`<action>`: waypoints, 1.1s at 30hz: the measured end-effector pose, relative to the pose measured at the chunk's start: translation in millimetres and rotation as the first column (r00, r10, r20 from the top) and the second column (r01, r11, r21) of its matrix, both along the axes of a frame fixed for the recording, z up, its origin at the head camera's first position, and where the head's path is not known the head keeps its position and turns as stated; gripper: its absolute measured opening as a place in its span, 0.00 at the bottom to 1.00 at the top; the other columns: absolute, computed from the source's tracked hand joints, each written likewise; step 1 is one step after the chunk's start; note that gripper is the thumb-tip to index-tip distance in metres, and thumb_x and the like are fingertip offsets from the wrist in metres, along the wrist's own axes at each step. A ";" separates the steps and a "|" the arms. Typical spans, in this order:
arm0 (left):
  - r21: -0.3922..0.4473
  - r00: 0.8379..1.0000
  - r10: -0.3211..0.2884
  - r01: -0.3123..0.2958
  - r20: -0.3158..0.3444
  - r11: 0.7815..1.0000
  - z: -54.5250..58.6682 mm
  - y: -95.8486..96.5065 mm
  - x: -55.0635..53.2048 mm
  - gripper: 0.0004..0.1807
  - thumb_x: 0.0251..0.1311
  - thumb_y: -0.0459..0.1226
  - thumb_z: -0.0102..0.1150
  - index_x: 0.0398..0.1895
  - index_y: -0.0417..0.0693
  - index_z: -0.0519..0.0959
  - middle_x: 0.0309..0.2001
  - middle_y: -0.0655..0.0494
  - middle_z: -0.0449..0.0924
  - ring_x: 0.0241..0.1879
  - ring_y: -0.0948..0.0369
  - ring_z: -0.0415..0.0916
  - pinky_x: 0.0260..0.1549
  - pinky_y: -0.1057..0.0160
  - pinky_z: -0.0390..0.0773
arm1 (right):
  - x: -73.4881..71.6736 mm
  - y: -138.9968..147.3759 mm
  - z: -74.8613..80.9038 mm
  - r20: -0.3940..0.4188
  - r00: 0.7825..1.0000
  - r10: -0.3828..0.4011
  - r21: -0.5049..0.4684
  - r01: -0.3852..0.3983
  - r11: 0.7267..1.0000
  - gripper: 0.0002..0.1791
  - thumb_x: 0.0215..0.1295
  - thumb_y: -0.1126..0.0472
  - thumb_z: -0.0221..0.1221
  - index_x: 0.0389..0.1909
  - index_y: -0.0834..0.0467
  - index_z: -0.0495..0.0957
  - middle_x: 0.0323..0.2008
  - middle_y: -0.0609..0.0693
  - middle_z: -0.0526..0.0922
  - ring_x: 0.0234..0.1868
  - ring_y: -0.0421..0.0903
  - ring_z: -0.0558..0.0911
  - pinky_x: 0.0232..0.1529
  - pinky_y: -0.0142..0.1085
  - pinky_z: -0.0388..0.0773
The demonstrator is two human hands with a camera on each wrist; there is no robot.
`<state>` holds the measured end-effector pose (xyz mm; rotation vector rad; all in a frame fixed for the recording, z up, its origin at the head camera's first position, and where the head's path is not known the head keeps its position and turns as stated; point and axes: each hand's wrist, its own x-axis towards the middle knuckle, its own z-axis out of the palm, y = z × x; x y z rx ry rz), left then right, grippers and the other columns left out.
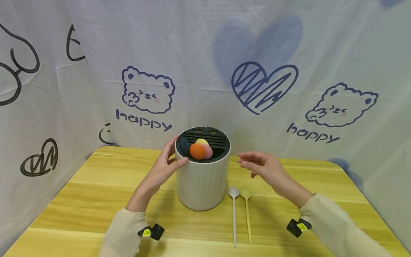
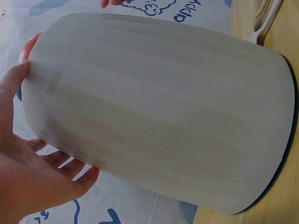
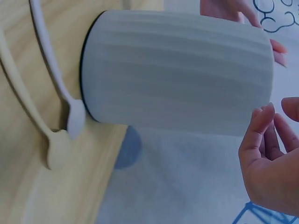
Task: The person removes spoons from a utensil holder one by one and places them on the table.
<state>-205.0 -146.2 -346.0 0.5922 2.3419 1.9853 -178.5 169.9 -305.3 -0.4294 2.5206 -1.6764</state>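
A white ribbed round holder (image 1: 202, 182) stands upright on the table, its black top slotted. Several rounded heads in orange (image 1: 197, 151), yellow, pink and dark blue stick up from the front part of that top; their lower ends are hidden. My left hand (image 1: 160, 167) grips the holder's upper left side, thumb at the front rim and fingers around the side. To the holder's right, my right hand (image 1: 264, 166) hovers apart from it with loosely bent fingers and holds nothing. A pale grey spoon (image 1: 234, 210) and a pale yellow spoon (image 1: 247, 214) lie side by side below that hand.
The wooden table (image 1: 80, 210) has its back edge just behind the holder. White cloth (image 1: 199, 53) with blue bear and heart drawings hangs behind and at both sides. Each wrist carries a small black camera, one being the left camera (image 1: 155, 232).
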 end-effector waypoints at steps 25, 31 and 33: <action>0.010 1.000 -0.010 0.010 -0.013 1.000 -1.2 0.8 -2.0 0.43 0.65 0.41 0.55 0.78 0.51 0.44 0.74 0.45 0.51 0.71 0.50 0.50 0.68 0.43 0.49 | -15.4 -42.1 56.8 -0.013 0.994 0.105 0.056 -0.104 0.993 0.17 0.65 0.62 0.61 0.53 0.65 0.79 0.49 0.56 0.83 0.45 0.51 0.79 0.37 0.39 0.78; 0.005 1.000 -0.004 0.004 -0.009 1.000 -1.4 1.3 -1.9 0.43 0.65 0.42 0.56 0.78 0.52 0.44 0.74 0.46 0.50 0.71 0.50 0.49 0.68 0.42 0.50 | -18.9 -51.5 55.4 0.005 0.995 0.096 0.041 -0.096 0.995 0.16 0.62 0.64 0.63 0.51 0.64 0.80 0.45 0.54 0.84 0.41 0.49 0.80 0.33 0.36 0.77; 0.005 1.000 0.002 -0.002 -0.008 1.000 -1.9 1.5 -1.5 0.43 0.65 0.42 0.56 0.78 0.52 0.44 0.74 0.47 0.49 0.72 0.50 0.49 0.67 0.42 0.50 | -19.7 -55.8 53.4 0.005 0.995 0.104 0.035 -0.104 0.994 0.16 0.61 0.64 0.64 0.50 0.64 0.81 0.44 0.53 0.84 0.39 0.48 0.80 0.32 0.35 0.77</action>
